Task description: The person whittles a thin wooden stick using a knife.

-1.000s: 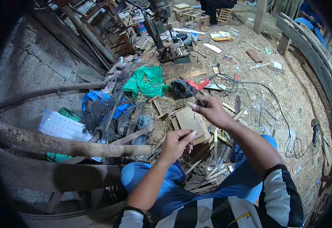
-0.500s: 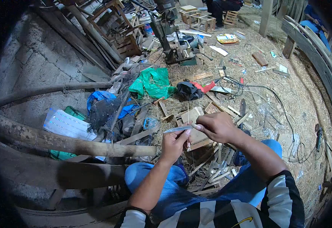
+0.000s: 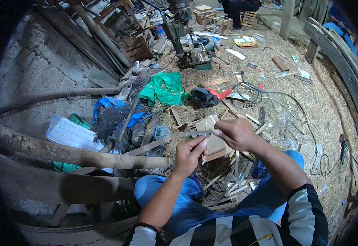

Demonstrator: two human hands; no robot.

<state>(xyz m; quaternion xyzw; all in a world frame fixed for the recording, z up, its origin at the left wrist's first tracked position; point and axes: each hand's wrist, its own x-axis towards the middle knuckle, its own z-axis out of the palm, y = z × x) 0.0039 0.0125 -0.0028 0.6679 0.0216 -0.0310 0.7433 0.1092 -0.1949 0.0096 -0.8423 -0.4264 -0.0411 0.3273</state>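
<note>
Pinching thin wooden strip [image 3: 204, 159] in left grip [image 3: 188, 155]. Clasping knife [image 3: 191, 134] in right grip [image 3: 237, 134], holding it crosswise to strip.

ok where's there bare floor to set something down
The straw-strewn floor on the right looks freest, between the black cable and the grey beam, beyond the power tool. Crowded: between the legs, full of wood scraps, and ahead around the green bag.

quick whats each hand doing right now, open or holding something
Left hand: closed, pinching a thin stick.
Right hand: closed, holding a knife, its blade pointing left across the stick.
</note>
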